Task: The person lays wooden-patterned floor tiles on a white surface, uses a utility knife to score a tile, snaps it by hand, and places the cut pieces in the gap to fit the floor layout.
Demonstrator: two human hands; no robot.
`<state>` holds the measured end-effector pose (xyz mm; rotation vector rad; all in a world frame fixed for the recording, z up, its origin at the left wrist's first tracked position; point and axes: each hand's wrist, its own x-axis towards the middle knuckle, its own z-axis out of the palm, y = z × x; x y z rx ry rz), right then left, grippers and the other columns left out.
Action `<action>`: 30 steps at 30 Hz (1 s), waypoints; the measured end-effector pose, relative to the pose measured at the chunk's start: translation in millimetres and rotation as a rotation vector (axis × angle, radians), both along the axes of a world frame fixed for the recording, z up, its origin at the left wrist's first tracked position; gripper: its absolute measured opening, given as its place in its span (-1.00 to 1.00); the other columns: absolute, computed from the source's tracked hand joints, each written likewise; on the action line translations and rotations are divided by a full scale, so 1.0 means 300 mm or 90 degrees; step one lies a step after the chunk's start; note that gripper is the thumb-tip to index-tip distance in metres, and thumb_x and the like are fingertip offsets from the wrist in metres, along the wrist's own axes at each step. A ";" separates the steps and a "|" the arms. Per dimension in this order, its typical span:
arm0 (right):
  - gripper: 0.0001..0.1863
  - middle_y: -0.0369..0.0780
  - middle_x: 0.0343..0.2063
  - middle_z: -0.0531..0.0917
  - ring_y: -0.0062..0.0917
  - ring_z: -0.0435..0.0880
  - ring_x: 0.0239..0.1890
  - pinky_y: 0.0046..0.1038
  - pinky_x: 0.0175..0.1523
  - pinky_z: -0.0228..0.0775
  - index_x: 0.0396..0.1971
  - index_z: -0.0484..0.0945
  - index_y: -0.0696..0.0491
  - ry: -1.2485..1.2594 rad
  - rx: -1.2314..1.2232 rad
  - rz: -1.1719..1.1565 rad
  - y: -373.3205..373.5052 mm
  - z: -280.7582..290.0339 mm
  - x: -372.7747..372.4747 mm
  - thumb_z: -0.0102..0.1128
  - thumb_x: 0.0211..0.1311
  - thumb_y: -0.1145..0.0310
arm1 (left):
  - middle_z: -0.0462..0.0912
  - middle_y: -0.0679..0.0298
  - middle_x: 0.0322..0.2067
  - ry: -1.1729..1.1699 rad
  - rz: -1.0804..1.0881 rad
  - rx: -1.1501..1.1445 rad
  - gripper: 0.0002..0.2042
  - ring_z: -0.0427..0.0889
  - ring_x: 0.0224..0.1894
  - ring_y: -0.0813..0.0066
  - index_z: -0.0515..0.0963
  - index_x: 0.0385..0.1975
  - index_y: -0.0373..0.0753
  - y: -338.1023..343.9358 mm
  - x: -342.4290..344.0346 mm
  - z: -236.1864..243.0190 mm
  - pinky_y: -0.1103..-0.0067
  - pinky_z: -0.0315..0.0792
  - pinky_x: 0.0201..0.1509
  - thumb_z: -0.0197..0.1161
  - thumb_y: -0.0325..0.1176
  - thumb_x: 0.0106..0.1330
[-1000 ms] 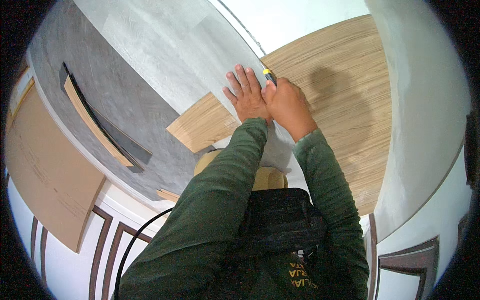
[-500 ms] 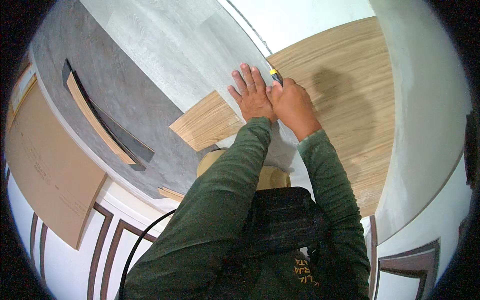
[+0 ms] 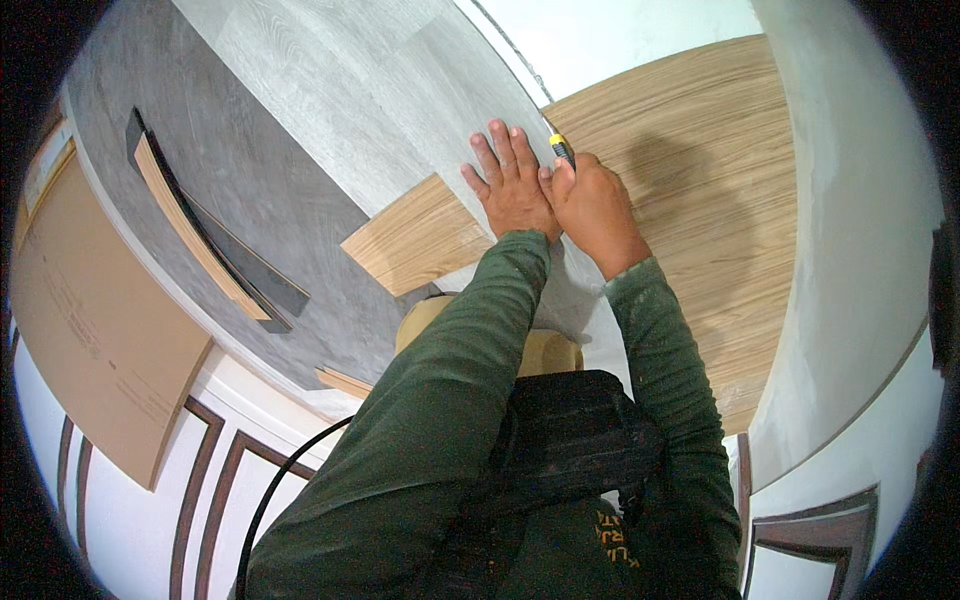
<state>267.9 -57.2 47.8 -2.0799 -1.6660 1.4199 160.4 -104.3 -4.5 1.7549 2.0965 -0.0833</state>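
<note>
four fingers of the left hand [image 3: 520, 196] lie spread on grey planking [image 3: 420, 100]; touching that hand, the right hand [image 3: 598, 208] grips a yellow-and-black cutter [image 3: 560, 148], pointing ahead beside the wood-grain board [image 3: 715, 180]. a leftward slip could nick those fingers.

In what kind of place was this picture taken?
Probably a room under renovation: loose strips lie on the grey floor, a short board lies near the left hand, and the right hand holds a tool.
</note>
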 end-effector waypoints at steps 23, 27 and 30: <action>-0.63 0.17 -0.42 0.62 0.12 0.64 -0.27 0.01 -0.11 0.47 -0.40 0.55 0.26 -0.007 -0.072 0.009 -0.186 0.044 0.092 0.12 0.32 0.18 | -0.21 0.03 0.52 -0.006 0.009 -0.015 -0.37 -0.38 0.54 -0.09 0.04 0.44 -0.33 -0.020 0.005 0.069 -0.06 -0.51 0.49 -0.18 -0.18 0.40; -0.66 0.17 -0.41 0.62 0.12 0.64 -0.27 0.02 -0.12 0.46 -0.39 0.54 0.26 -0.018 -0.017 0.029 -0.115 0.047 0.103 0.13 0.30 0.21 | -0.19 -0.01 0.51 -0.001 0.010 0.025 -0.38 -0.36 0.54 -0.11 0.04 0.43 -0.39 0.022 0.019 0.049 -0.06 -0.50 0.49 -0.22 -0.21 0.40; -0.66 0.17 -0.41 0.62 0.11 0.64 -0.29 0.02 -0.14 0.45 -0.40 0.54 0.26 -0.010 -0.015 0.015 -0.140 0.038 0.107 0.13 0.30 0.21 | -0.19 -0.01 0.51 -0.007 0.006 0.038 -0.38 -0.36 0.54 -0.11 0.04 0.42 -0.40 0.026 0.028 0.050 -0.05 -0.50 0.49 -0.23 -0.21 0.41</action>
